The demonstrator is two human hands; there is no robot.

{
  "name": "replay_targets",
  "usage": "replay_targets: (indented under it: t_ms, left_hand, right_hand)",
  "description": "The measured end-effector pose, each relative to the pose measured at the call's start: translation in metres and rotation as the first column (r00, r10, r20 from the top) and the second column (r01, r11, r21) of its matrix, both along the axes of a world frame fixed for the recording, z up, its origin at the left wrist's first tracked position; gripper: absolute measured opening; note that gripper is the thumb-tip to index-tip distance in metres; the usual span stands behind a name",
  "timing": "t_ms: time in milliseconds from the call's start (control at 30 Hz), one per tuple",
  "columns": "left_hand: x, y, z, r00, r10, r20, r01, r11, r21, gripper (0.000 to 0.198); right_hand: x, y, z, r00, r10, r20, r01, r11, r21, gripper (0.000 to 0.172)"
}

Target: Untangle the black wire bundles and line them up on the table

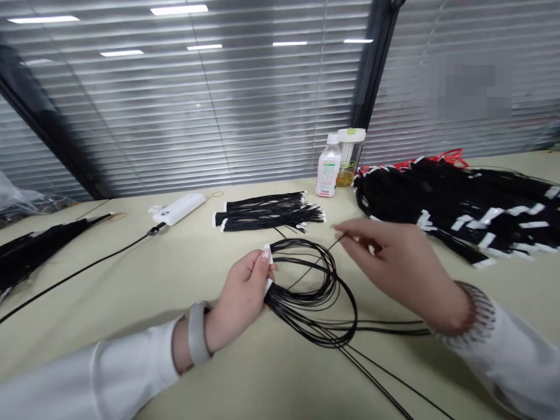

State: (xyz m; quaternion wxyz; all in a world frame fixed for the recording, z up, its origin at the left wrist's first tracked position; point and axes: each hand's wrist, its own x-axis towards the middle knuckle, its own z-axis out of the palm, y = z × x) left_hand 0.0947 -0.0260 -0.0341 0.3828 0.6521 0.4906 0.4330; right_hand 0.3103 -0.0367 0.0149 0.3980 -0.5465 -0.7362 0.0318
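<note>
My left hand (245, 283) is closed on a looped bundle of thin black cables (306, 319), gripping it where white connectors or labels (268, 252) show beside the thumb. The loops curve out to the right over the table, and several loose strands trail toward the lower right. To the right of the loops, my right hand (389, 256) pinches one thin black strand between thumb and fingertips, and that strand slants down across the loops. A coil bracelet is around the right wrist; a grey band sits on the left.
Black cable bundles (266, 217) lie flat beyond the loops. A plastic bottle (328, 169) and a lidded cup (351, 153) stand at the back. A large cable pile (437, 195) fills the right side. A white device (179, 209) with a black cord and more cables (39, 245) are at left.
</note>
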Motion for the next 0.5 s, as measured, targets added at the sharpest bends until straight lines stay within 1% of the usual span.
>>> replay_targets:
  t_ms: [33,67,100,133,167,200,233,267,300,333,367,400,433,500]
  left_hand:
    - [-0.001,0.0,-0.001,1.0,-0.016,0.0,0.016,1.0,0.002,0.038]
    - [-0.001,0.0,-0.001,0.999,-0.032,-0.002,0.032,0.999,0.004,0.037]
    - [-0.002,-0.001,-0.002,0.999,-0.048,-0.004,0.048,0.999,0.005,0.037]
    - [-0.002,-0.001,-0.002,0.998,-0.064,-0.006,0.064,0.998,0.006,0.037]
    - [-0.002,-0.001,-0.002,0.997,-0.08,-0.007,0.08,0.997,0.008,0.037]
    - [-0.002,-0.001,-0.002,0.995,-0.095,-0.008,0.095,0.995,0.012,0.037]
    - [-0.003,-0.002,-0.001,0.994,-0.111,-0.009,0.111,0.994,0.021,0.037]
    - [-0.003,-0.002,-0.001,0.992,-0.127,-0.014,0.127,0.991,0.033,0.037]
    - [-0.003,-0.003,0.0,0.99,-0.139,-0.02,0.14,0.989,0.048,0.036]
    - [-0.003,-0.004,0.001,0.989,-0.148,-0.028,0.149,0.987,0.062,0.036]
    - [-0.003,-0.005,0.002,0.987,-0.154,-0.037,0.156,0.985,0.078,0.036]
    - [-0.003,-0.007,0.003,0.986,-0.159,-0.049,0.163,0.982,0.092,0.035]
    - [-0.003,-0.008,0.004,0.984,-0.164,-0.066,0.17,0.98,0.105,0.035]
    - [-0.003,-0.01,0.006,0.98,-0.173,-0.101,0.185,0.974,0.132,0.034]
  right_hand:
    - [0.0,0.002,0.0,0.983,0.036,-0.182,-0.034,0.999,0.011,0.023]
    - [0.0,0.003,0.0,0.926,0.088,-0.368,-0.08,0.996,0.037,0.025]
    - [0.0,0.004,0.0,0.841,0.144,-0.522,-0.121,0.99,0.079,0.026]
    - [-0.001,0.004,0.0,0.755,0.197,-0.625,-0.154,0.98,0.124,0.025]
    - [-0.002,0.004,-0.001,0.696,0.242,-0.676,-0.183,0.97,0.159,0.025]
    - [-0.004,0.002,-0.001,0.673,0.275,-0.687,-0.225,0.96,0.165,0.028]
    - [-0.005,0.0,-0.002,0.678,0.293,-0.674,-0.281,0.951,0.131,0.035]
    - [-0.007,-0.003,-0.003,0.702,0.296,-0.648,-0.342,0.938,0.058,0.044]
    - [-0.009,-0.006,-0.003,0.738,0.29,-0.609,-0.389,0.921,-0.032,0.048]
    - [-0.012,-0.01,-0.004,0.781,0.285,-0.555,-0.415,0.902,-0.12,0.043]
    - [-0.014,-0.013,-0.004,0.83,0.281,-0.481,-0.413,0.89,-0.193,0.031]
    - [-0.017,-0.016,-0.005,0.877,0.279,-0.392,-0.391,0.888,-0.243,0.015]
    - [-0.019,-0.019,-0.005,0.914,0.279,-0.296,-0.359,0.894,-0.268,0.007]
    - [-0.022,-0.022,-0.006,0.948,0.286,-0.138,-0.314,0.908,-0.277,0.02]
